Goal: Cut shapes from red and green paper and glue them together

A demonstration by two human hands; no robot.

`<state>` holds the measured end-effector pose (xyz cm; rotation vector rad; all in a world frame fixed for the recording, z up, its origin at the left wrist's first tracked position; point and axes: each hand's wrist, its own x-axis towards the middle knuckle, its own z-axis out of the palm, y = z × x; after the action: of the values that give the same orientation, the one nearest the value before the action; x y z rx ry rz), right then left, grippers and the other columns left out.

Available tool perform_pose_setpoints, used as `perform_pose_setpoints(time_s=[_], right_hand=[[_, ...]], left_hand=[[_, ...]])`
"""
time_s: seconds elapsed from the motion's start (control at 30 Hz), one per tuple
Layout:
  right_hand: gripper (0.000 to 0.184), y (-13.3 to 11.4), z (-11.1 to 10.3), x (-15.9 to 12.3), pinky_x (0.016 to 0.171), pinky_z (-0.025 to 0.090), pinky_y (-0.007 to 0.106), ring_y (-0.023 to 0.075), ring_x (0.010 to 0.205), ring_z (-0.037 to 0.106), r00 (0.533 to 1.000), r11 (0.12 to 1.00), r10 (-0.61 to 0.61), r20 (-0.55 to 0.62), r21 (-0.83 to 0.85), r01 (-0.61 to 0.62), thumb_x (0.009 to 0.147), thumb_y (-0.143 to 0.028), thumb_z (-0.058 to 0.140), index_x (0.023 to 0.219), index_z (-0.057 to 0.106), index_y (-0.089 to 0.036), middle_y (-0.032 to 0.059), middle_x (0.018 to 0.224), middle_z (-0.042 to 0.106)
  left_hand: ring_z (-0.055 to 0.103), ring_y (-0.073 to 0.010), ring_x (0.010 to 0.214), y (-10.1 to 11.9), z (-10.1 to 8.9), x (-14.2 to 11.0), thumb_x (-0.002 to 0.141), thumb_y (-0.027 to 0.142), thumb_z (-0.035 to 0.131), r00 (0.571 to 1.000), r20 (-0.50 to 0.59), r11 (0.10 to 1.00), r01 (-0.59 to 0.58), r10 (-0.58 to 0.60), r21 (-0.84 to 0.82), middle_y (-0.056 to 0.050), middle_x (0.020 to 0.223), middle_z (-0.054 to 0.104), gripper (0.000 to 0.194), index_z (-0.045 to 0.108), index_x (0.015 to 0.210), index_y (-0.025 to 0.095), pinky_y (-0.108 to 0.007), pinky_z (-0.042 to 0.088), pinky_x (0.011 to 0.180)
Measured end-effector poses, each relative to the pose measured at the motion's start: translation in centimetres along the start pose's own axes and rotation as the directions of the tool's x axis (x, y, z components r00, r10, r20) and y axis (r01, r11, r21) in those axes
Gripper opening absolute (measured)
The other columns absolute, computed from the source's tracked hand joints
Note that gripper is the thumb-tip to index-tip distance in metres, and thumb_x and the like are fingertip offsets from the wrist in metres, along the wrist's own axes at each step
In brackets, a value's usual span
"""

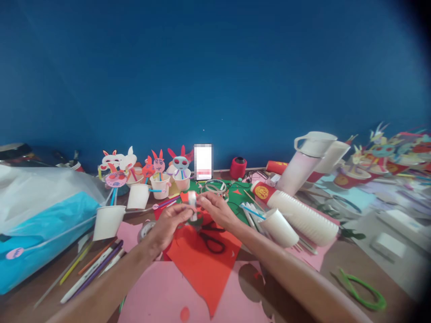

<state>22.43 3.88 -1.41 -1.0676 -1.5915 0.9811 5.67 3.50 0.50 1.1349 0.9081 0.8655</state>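
My left hand is closed, its thumb and fingertips pinching a small white tube-shaped piece that stands upright and is blurred. Right beside it, my right hand has its fingers bent and close together against the piece; I cannot make out whether something small lies between them. Beneath both hands spreads a sheet of orange-red paper with a pointed lower corner. Black-handled scissors lie on that paper, their blades partly hidden by my right hand. Pink paper with cut-out holes lies nearer to me.
White paper cups with paper animal faces on straws stand at the left. On the right are a stack of cups, a tipped cup and a white-lidded jug. Pens and a blue plastic bag lie left.
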Motion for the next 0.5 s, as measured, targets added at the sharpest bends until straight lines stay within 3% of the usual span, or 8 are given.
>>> perform_pose_setpoints(time_s=[0.07,0.13,0.27,0.4,0.5], right_hand=[[0.026,0.1,0.5,-0.2,0.060,0.041,0.022,0.0106,0.068,0.052,0.999,1.000,0.016,-0.028,0.017,-0.016,0.085,-0.038,0.041,0.084,0.053,-0.016,0.0004,0.075,0.056],[0.026,0.1,1.0,-0.5,0.059,0.042,0.022,0.0110,0.067,0.053,0.999,0.999,0.033,-0.024,0.030,-0.033,0.080,-0.040,0.050,0.088,0.052,-0.015,0.0011,0.076,0.057],[0.031,-0.2,2.1,-1.1,0.055,0.042,0.021,0.0113,0.064,0.054,0.998,0.997,0.058,-0.005,0.054,-0.058,0.069,-0.038,0.064,0.087,0.051,-0.017,-0.0003,0.073,0.058],[0.024,-0.3,2.6,-1.4,0.048,0.038,0.019,0.0093,0.054,0.050,0.992,0.990,0.105,-0.072,0.097,-0.098,0.070,-0.035,0.063,0.078,0.049,-0.017,-0.0032,0.063,0.054],[0.023,-0.1,2.5,-1.4,0.047,0.037,0.019,0.0090,0.053,0.050,0.993,0.980,0.111,-0.032,0.171,-0.104,0.075,-0.038,0.058,0.077,0.051,-0.016,-0.0027,0.063,0.054]], left_hand=[[0.054,-0.0091,0.062,-0.1,-0.1,0.4,0.067,0.025,0.065,0.990,-0.125,0.988,-0.078,0.061,-0.134,0.001,0.068,0.064,0.010,0.066,0.073,0.018,-0.020,0.040,0.062],[0.056,-0.0103,0.066,-0.1,0.0,0.7,0.067,0.026,0.065,0.980,-0.174,0.960,-0.139,0.098,-0.243,0.001,0.072,0.065,0.011,0.066,0.074,0.018,-0.021,0.042,0.065],[0.058,-0.0126,0.065,-0.2,0.7,0.3,0.069,0.025,0.063,0.992,-0.122,0.927,-0.086,0.044,-0.364,0.000,0.069,0.064,0.012,0.064,0.079,0.017,-0.025,0.044,0.064],[0.058,-0.0121,0.065,-0.4,1.2,-0.1,0.068,0.020,0.064,0.994,-0.095,0.915,-0.079,0.044,-0.396,0.000,0.068,0.064,0.007,0.065,0.074,0.015,-0.024,0.044,0.066],[0.058,-0.0129,0.069,-0.4,1.3,-0.1,0.070,0.019,0.062,0.995,-0.066,0.901,-0.090,0.069,-0.425,-0.001,0.070,0.065,0.006,0.065,0.072,0.015,-0.025,0.044,0.068]])
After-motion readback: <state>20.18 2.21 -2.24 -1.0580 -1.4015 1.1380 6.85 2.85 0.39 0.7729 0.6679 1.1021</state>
